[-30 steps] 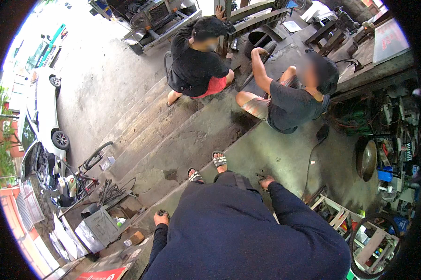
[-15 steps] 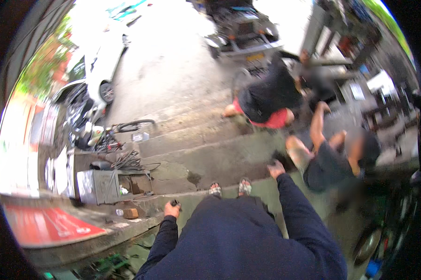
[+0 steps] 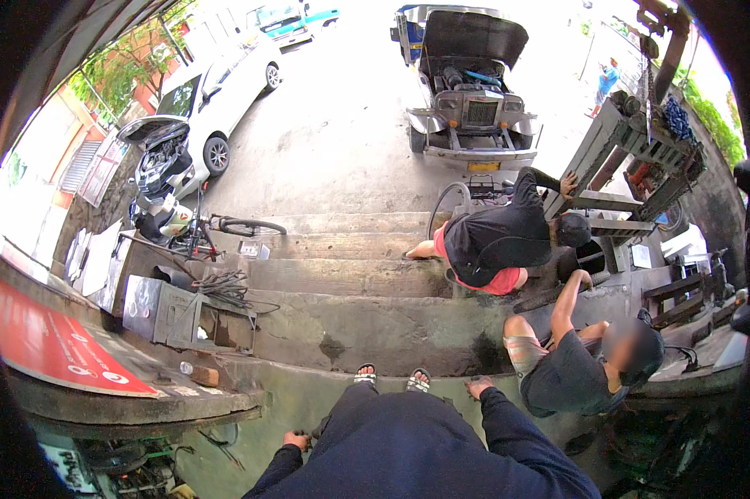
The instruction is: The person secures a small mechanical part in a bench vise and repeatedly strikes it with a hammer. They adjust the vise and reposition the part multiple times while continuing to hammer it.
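Hands: left hand (image 3: 295,440) curled near the dark trousers (image 3: 352,407), right hand (image 3: 478,386) loosely bent, away from the body; cannot tell whether either grips anything.
Sandals (image 3: 418,382): on the feet, ahead of and between the hands.
Grey-shirted person (image 3: 562,378): low, just right of the right hand.
Steps (image 3: 350,279): ahead of both hands.
Cables (image 3: 221,287): ahead-left of the left hand.
Vehicle (image 3: 477,112): farthest ahead, hood raised.

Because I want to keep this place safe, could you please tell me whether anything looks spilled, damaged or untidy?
Yes. A dark patch on the concrete step, ahead of the sandals, breaks the paler surface; possibly a spill. Left of it, cables lie in a loose tangle.
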`<state>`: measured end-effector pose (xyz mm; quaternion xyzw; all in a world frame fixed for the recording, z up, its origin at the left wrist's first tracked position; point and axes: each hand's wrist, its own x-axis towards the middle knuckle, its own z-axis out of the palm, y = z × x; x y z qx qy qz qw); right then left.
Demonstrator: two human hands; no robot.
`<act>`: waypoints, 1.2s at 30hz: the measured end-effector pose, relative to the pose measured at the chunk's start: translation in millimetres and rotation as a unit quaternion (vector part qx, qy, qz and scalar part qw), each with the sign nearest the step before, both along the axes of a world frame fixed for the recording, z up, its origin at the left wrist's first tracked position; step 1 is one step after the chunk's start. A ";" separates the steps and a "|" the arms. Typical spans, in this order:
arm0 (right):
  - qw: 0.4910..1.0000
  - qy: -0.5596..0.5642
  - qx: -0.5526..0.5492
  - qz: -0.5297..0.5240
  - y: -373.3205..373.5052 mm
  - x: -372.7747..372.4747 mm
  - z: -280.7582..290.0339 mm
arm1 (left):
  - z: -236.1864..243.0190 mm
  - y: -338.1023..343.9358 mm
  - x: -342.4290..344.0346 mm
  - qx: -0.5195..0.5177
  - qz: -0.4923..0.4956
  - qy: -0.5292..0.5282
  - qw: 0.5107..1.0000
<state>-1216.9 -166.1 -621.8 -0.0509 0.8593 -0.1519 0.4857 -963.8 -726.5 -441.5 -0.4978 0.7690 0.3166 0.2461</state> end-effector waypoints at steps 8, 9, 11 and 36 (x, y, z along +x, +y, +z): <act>0.984 0.124 0.045 0.122 -12.5 0.0 14.1 | -50.7 -61.3 -79.7 0.066 0.024 0.104 0.992; 0.977 0.156 0.037 0.140 -2.3 1.4 16.3 | -51.2 -49.1 -106.2 0.003 -0.057 0.108 0.992; 0.975 0.151 0.068 0.151 1.7 10.1 16.7 | 21.4 -21.6 -172.9 0.048 -0.039 0.105 0.993; 0.952 0.258 0.162 -0.001 -75.6 -249.8 250.9 | 93.7 -47.1 -74.1 -0.084 -0.152 0.083 0.981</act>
